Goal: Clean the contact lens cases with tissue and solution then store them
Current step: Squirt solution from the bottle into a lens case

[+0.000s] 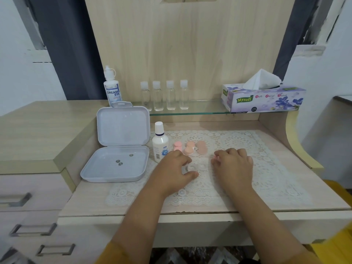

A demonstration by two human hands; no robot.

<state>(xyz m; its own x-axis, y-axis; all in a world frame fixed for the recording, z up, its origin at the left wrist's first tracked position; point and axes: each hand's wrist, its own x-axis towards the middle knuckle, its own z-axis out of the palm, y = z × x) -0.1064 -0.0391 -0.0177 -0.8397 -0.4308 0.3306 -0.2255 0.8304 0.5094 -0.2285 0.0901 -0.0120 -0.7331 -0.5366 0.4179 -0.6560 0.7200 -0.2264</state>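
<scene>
A clear lens case base (196,167) lies on the lace mat between my hands. My left hand (176,168) holds its left end between thumb and fingers. My right hand (233,164) is curled, with a small pink cap (216,158) pinched at its fingertips. Three pink and peach lens cases (190,148) stand in a row behind my hands. A white solution bottle (160,142) stands just left of them. The tissue box (263,99) sits on the glass shelf at the right, one tissue sticking up. An open white storage box (118,147) lies at the left.
A Dream Eye bottle (112,88) and several small clear bottles (163,96) stand on the glass shelf (200,111). The lace mat (266,168) covers most of the desk. Drawers (32,229) are at the lower left. The storage box tray holds three small round bits.
</scene>
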